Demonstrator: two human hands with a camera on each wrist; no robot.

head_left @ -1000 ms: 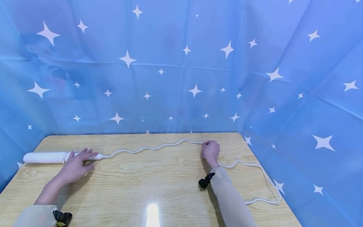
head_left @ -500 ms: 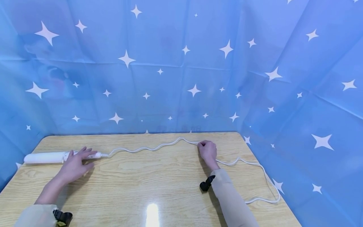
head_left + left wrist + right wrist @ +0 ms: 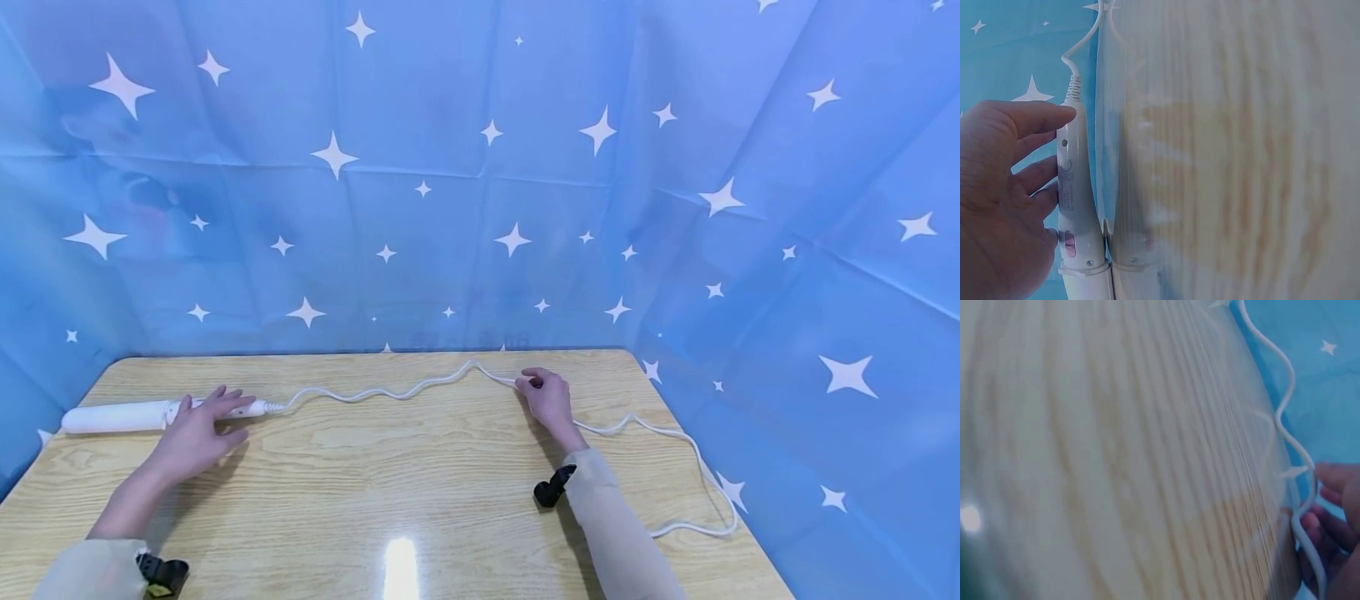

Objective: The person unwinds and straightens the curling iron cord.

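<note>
In the head view, a white hair straightener (image 3: 116, 417) lies along the far left of the table. My left hand (image 3: 191, 437) rests on its handle (image 3: 1079, 181) with the fingers relaxed and spread; in the left wrist view the fingertips touch the handle's side. The straightener's white cord (image 3: 360, 396) runs wavily across the back of the table to my right hand (image 3: 549, 402). There the thumb and index finger stand apart at the cord, which passes loosely beside the fingers in the right wrist view. My right hand hides a short stretch of cord.
The wood-grain table (image 3: 360, 500) is bounded by a blue star-patterned curtain (image 3: 450, 208) behind and on the right. Past my right hand, more cord (image 3: 697, 458) curves along the right edge, then disappears behind my right sleeve (image 3: 622, 533).
My right hand shifted slightly left along the cord, and its thumb and index finger parted. The cord's bend near it shifted left. My left hand stayed on the handle.
</note>
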